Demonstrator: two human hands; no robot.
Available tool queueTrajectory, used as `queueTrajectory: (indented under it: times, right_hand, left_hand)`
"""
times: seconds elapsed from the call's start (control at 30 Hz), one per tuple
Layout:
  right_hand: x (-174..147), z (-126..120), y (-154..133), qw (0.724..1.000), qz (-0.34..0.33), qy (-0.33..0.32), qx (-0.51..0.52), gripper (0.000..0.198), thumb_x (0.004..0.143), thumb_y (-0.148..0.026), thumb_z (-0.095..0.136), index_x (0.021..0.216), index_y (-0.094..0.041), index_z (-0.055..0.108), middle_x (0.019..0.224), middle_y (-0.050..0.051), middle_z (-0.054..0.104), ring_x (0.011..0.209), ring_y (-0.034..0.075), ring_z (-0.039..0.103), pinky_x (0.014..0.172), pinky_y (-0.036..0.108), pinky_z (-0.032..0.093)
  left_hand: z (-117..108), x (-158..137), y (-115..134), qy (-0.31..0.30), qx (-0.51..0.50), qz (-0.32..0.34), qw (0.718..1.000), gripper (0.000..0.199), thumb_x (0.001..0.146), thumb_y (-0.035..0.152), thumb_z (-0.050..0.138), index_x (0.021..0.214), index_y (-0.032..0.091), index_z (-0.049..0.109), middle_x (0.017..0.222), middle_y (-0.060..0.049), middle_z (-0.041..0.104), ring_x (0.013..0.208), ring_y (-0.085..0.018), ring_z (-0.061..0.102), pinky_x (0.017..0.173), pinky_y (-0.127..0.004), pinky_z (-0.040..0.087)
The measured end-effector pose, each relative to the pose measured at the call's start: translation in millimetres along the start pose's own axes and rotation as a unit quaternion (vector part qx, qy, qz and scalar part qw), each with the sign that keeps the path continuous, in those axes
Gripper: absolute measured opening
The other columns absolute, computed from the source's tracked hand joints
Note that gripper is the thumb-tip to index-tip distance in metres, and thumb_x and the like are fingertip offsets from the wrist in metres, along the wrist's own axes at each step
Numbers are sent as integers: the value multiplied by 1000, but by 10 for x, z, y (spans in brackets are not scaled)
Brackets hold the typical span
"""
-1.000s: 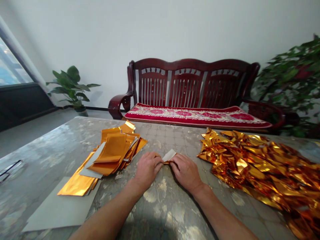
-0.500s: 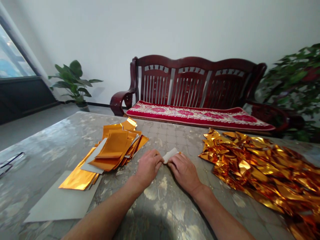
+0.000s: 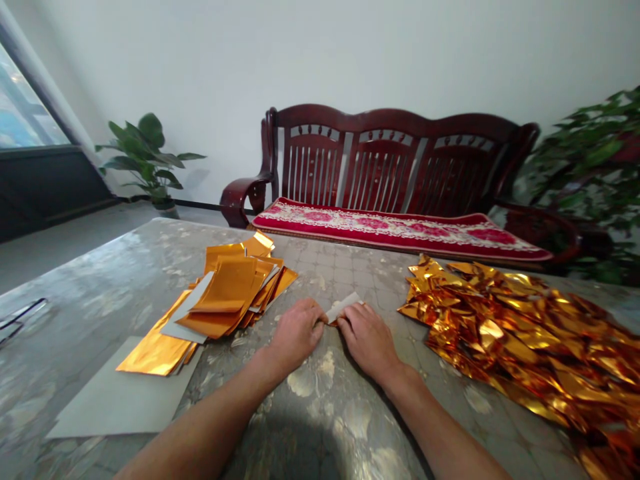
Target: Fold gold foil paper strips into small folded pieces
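Between my hands, on the patterned tablecloth, lies a small sheet of gold foil paper (image 3: 344, 305) with its whitish back facing up. A thin orange edge shows along its near side, where it is turned over. My left hand (image 3: 300, 327) pinches the left end of the sheet, and my right hand (image 3: 366, 333) is closed on the right end, its fingers curled over the near edge. Fingers cover much of the sheet, so its full shape is hidden. To the left lies a loose stack of flat gold foil paper (image 3: 225, 287). A heap of folded gold foil pieces (image 3: 500, 333) spreads at the right.
A pale flat sheet (image 3: 125, 400) lies partly under the stack. Glasses (image 3: 23, 317) rest at the table's left edge. Beyond the table (image 3: 320, 393) stands a dark wooden bench (image 3: 385, 167) with a red floral cover (image 3: 400, 230). Potted plants (image 3: 150, 153) stand on both sides.
The near edge of the foil paper now shows an orange strip turned over the white back. My fingers have shifted slightly along it; both hands stay in nearly the same place.
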State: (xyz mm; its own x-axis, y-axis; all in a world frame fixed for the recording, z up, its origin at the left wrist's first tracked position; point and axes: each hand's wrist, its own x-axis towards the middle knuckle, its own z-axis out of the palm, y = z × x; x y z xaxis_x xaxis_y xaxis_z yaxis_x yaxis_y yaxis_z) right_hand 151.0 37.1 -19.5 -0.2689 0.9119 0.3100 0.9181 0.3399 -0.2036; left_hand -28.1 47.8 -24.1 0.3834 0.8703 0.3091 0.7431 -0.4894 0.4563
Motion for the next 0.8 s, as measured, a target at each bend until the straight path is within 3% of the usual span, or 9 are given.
queueTrajectory:
  times: [0.3, 0.53, 0.8]
  right_hand:
    - [38, 5, -25, 999, 9, -2, -50, 16, 95, -25, 51, 81, -21, 58, 87, 4, 65, 85, 21, 56, 69, 31, 34]
    - [40, -2, -48, 999, 17, -13, -50, 13, 95, -24, 52, 84, -21, 59, 91, 5, 66, 86, 21, 56, 70, 31, 35]
    - [39, 22, -34, 999, 12, -18, -38, 11, 94, -25, 54, 86, -21, 59, 93, 6, 66, 89, 22, 56, 74, 32, 36]
  left_hand:
    - [-11, 5, 16, -11, 7, -9, 1000, 17, 80, 10, 54, 85, 20, 67, 92, -4, 64, 95, -19, 60, 86, -28, 45]
    - [-22, 28, 72, -12, 26, -32, 999, 16, 90, 22, 53, 80, 20, 66, 90, -4, 64, 90, -18, 60, 80, -27, 44]
    - [-8, 37, 153, -4, 87, -63, 994, 17, 90, 31, 59, 80, 20, 67, 90, -4, 64, 89, -20, 59, 79, -30, 43]
